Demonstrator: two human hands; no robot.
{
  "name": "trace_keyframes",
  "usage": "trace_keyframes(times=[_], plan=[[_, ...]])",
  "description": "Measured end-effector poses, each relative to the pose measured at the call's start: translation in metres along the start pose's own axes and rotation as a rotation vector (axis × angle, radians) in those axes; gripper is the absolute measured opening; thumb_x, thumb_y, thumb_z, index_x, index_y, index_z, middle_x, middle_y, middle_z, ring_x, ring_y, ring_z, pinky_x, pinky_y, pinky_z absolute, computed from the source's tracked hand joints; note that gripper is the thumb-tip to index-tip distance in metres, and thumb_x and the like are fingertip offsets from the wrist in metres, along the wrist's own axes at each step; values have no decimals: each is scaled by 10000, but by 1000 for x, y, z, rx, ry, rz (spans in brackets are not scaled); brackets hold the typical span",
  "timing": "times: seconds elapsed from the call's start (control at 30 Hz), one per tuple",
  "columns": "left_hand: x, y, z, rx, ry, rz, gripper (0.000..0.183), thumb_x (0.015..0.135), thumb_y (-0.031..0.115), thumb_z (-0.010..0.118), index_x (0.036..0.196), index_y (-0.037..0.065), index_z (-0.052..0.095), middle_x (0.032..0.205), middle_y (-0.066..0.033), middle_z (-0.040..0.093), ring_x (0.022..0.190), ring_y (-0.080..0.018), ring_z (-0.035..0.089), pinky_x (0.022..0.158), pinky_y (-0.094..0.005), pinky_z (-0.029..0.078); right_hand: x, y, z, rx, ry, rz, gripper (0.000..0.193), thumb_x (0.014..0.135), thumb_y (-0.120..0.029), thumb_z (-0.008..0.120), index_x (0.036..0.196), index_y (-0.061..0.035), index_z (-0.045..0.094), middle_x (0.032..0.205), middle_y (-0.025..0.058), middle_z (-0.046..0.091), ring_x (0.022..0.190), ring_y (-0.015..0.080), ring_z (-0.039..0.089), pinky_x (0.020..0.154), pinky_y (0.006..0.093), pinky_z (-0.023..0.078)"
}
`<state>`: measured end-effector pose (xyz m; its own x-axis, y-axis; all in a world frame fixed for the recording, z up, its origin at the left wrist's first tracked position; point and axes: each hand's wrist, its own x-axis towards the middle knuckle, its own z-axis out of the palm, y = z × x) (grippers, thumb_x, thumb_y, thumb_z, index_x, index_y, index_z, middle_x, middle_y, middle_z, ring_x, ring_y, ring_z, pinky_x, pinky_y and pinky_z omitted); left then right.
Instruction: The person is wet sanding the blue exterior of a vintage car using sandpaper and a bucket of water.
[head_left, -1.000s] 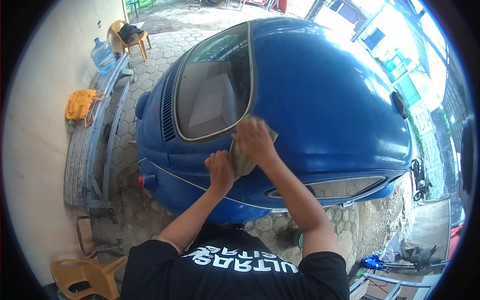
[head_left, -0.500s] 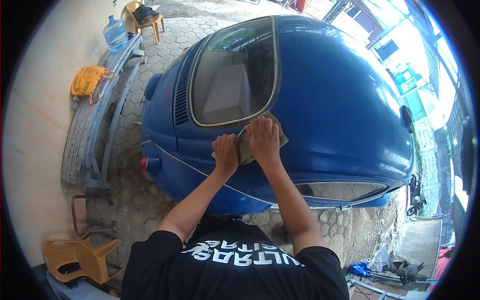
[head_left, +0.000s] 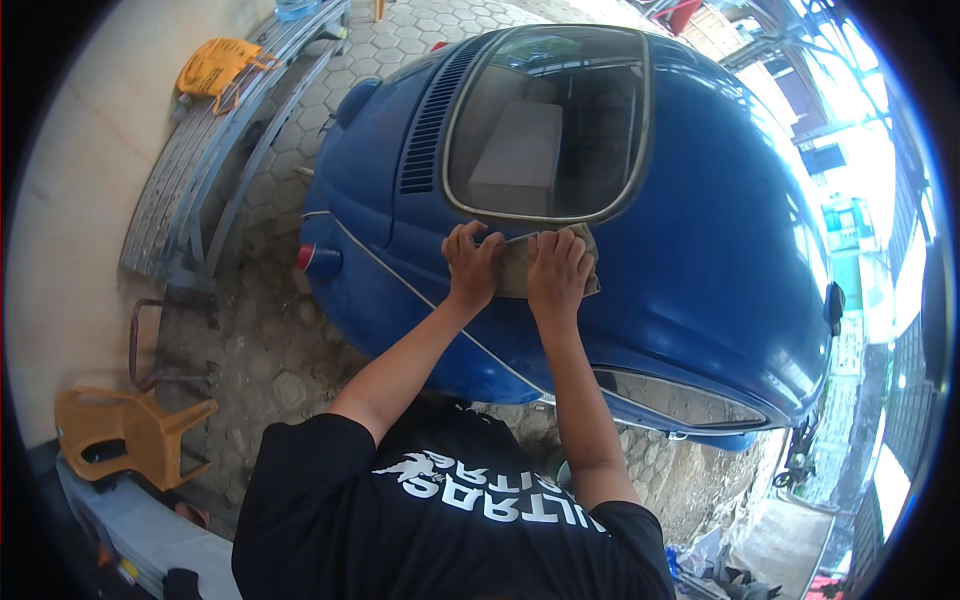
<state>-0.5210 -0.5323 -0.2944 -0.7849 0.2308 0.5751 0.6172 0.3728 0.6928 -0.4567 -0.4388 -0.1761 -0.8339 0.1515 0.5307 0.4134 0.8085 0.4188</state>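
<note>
A tan cloth (head_left: 514,272) lies against the blue body of a rounded car (head_left: 720,230), just below the chrome-coloured frame of its rear window (head_left: 545,130). My left hand (head_left: 472,268) is closed on the cloth's left edge, fingers curled near the window's lower left corner. Bent over the cloth's upper right part, the fingers of my right hand (head_left: 558,268) grip it too. Between the two hands the cloth's top edge is stretched. Part of the cloth is hidden under my right hand.
Along the left wall runs a metal bench (head_left: 190,170) with a yellow bag (head_left: 215,68) on it. An orange plastic chair (head_left: 125,430) is at the lower left. A red tail light (head_left: 305,257) sticks out at the car's left, and a side window (head_left: 680,396) is on its near side.
Both hands and the cloth have moved left along the lower edge of the rear window, away from its right corner. The whole view has turned, so the car appears shifted.
</note>
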Motion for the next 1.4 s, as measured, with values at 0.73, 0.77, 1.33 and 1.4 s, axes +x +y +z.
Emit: trace_keyframes(times=[0.73, 0.77, 1.33, 1.4], plan=[[-136, -80, -88, 98, 0, -350, 211, 1033, 214, 598, 1192, 76, 593, 1293, -131, 588, 1292, -349, 491, 1078, -512, 323, 17, -102, 67, 238, -462, -1177, 488, 1053, -310, 482, 1530, -218, 522, 1648, 5, 415, 1582, 217, 241, 1316, 459, 137], [-139, -82, -91, 99, 3, -353, 211, 1033, 214, 598, 1192, 76, 593, 1293, -131, 588, 1292, -349, 491, 1078, -512, 323, 15, -126, 80, 263, -420, -1152, 485, 1045, -289, 485, 1518, -197, 540, 1638, 24, 433, 1575, 235, 260, 1311, 459, 152], [-196, -135, -109, 60, -158, -433, 352, 941, 198, 723, 1238, 34, 629, 1343, -198, 604, 1280, -408, 555, 1051, -503, 461, -15, -22, 4, 382, -416, -874, 471, 917, -292, 700, 1355, -132, 634, 1563, 82, 490, 1529, 297, 342, 1255, 576, 241], [-186, -127, -99, 41, -198, -403, 371, 960, 210, 714, 1267, 30, 609, 1379, -215, 573, 1291, -418, 543, 1066, -506, 454, -6, -51, 42, 467, -283, -962, 448, 905, -356, 724, 1290, -137, 654, 1434, 92, 560, 1450, 310, 428, 1222, 578, 276]])
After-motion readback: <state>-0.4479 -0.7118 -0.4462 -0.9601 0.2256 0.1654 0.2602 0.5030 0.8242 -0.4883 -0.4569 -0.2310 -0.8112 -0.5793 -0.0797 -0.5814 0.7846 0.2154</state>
